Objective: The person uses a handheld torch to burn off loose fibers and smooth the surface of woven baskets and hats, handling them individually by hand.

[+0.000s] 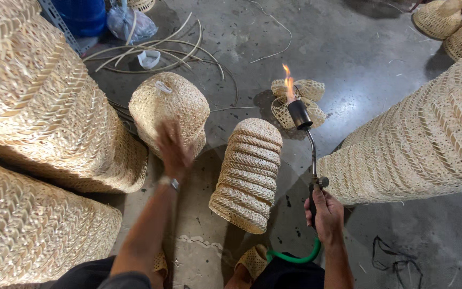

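On the concrete floor, a lit torch point(307, 139) is gripped by the right hand point(324, 214); the blurred, open left hand point(173, 147) touches a white-tagged woven shade point(169, 107).

My left hand point(173, 147) is motion-blurred; finger positions unreadable. Large woven baskets point(33, 107) left and right run past the frame edges. Green hose point(295, 258) disappears behind my leg. Torch handle mostly hidden inside my right hand point(324, 214).
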